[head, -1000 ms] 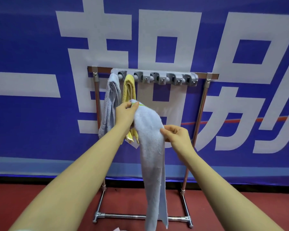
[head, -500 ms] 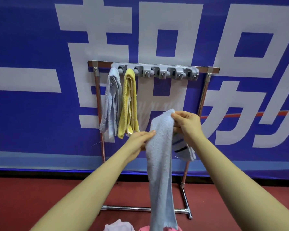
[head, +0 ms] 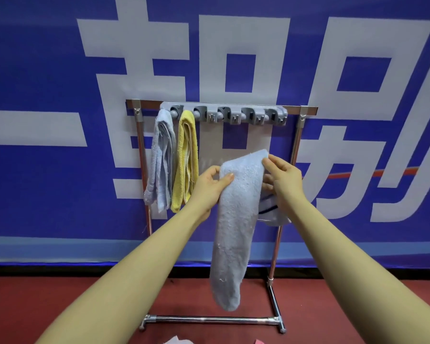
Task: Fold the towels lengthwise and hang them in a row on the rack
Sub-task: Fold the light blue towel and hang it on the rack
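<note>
Since half a second ago our left hand (head: 210, 184) rose to the light blue towel (head: 236, 219)'s folded top; both hands pinch it, right hand (head: 283, 180) on the right. It hangs before the rack (head: 296, 145). Left hooks hold a blue towel (head: 160, 160) and a yellow towel (head: 186, 160).

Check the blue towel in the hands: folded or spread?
Folded. The blue towel hangs as a narrow strip, doubled over at the top between the left hand and right hand.
</note>
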Action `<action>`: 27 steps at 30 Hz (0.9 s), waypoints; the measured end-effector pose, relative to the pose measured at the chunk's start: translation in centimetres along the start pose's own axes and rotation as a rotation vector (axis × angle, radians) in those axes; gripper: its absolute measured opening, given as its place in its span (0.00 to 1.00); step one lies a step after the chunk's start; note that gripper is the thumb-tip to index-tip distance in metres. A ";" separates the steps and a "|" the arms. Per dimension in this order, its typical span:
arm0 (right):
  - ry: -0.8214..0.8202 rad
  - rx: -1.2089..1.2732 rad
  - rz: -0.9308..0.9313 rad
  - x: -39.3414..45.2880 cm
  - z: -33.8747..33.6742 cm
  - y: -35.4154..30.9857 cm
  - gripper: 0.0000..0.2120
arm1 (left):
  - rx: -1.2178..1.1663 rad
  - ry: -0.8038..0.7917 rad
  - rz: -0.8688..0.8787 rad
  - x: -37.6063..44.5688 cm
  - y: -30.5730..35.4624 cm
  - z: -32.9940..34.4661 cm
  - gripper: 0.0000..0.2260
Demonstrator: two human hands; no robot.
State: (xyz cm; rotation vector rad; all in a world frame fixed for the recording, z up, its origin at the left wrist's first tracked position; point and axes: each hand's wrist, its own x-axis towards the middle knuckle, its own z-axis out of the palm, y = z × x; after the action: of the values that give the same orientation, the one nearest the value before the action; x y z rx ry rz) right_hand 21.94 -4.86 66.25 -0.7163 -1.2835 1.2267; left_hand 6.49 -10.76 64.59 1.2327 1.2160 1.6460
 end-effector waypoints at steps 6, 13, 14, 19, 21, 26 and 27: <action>-0.188 0.051 0.123 -0.6 -0.6 1.6 0.16 | -0.050 0.037 0.001 2.4 1.9 0.6 0.03; -0.355 -0.018 0.203 -1.9 -1.0 4.0 0.11 | -0.022 0.130 -0.040 3.9 1.6 -0.6 0.02; -0.392 -0.027 0.207 -1.8 -1.0 4.0 0.07 | -0.037 0.150 -0.049 4.0 1.5 -0.9 0.02; -0.433 -0.022 0.197 -1.8 -0.2 3.4 0.02 | -0.043 0.183 -0.051 4.0 1.7 -2.0 0.03; -0.416 -0.062 0.196 -1.9 0.2 3.2 0.04 | -0.017 0.207 -0.031 4.1 1.9 -2.3 0.03; -0.327 -0.175 0.178 -2.1 0.5 2.6 0.05 | 0.034 0.255 -0.034 4.8 1.5 -3.2 0.05; -0.307 -0.182 0.154 -2.2 0.6 2.4 0.04 | 0.024 0.256 -0.039 4.7 1.4 -3.1 0.06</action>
State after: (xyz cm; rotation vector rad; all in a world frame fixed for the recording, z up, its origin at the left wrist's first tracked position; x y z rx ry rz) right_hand 21.05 -6.38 63.49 -0.7905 -1.6328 1.3953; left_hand 2.23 -7.63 66.92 1.0279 1.4084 1.8057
